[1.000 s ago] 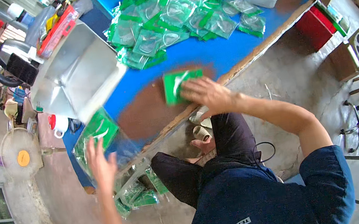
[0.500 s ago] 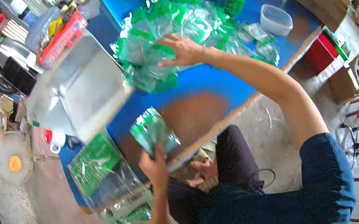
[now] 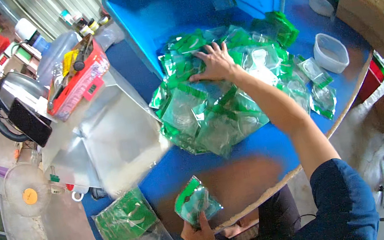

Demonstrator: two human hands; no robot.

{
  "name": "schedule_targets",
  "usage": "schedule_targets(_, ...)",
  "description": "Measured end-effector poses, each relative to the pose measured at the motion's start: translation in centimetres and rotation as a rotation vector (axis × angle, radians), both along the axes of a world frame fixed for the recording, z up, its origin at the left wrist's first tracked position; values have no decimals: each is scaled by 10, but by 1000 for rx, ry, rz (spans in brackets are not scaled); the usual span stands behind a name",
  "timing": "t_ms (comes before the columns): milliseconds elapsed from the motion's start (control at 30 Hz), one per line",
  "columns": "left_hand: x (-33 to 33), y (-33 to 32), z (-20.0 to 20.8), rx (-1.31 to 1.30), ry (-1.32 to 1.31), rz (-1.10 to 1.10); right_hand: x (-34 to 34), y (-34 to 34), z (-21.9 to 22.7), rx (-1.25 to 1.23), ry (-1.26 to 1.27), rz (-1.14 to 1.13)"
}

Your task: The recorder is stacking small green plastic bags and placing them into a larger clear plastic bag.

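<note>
Near the table's front edge, my left hand (image 3: 200, 237) grips a small clear-and-green plastic packet (image 3: 196, 199), thumb on top. It may be more than one packet stacked; I cannot tell. My right hand (image 3: 215, 64) is stretched out over a large heap of similar packets (image 3: 232, 113), fingers spread and touching the upper part of the pile. The heap spills from the mouth of a blue plastic bin (image 3: 135, 32) lying on its side. Left of my left hand lies a larger clear bag (image 3: 127, 219) holding green-printed packets, draped over the table edge.
A shiny metal tray (image 3: 122, 132) stands left of the heap, with a red box of tools (image 3: 80, 80) behind it. A clear plastic tub (image 3: 331, 53) sits to the right on the blue table (image 3: 159, 169). Farther left are a phone (image 3: 28, 122) and a round fan (image 3: 27, 190).
My right hand has reached farther into the heap, its fingers spreading. The left hand still holds its packet. The whole view has shifted, showing more of the blue bin.
</note>
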State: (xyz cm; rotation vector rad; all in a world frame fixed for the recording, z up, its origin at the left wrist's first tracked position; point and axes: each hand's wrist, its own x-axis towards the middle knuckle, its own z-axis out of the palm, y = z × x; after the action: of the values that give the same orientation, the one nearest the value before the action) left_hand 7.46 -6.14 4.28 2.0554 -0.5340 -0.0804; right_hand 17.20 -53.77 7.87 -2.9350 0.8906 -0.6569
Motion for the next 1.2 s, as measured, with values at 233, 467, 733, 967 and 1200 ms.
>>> schedule_targets(233, 1, -7, 13, -114, -126, 3, -32, 63, -22, 57, 0, 25)
schedule_targets(467, 10, -8, -4, -534, 256, 90, -18, 83, -6, -17, -285, 75)
schedule_targets(733, -62, 83, -3, -738, 1014, 37, -181, 283, 7, 78, 99, 280)
schedule_targets(967, -59, 76, -29, -648, 1150, -86, -248, 339, -31, 103, -11, 671)
schedule_targets(1200, -69, 67, -42, -676, 1163, -114, -247, 209, -41, 139, -91, 79)
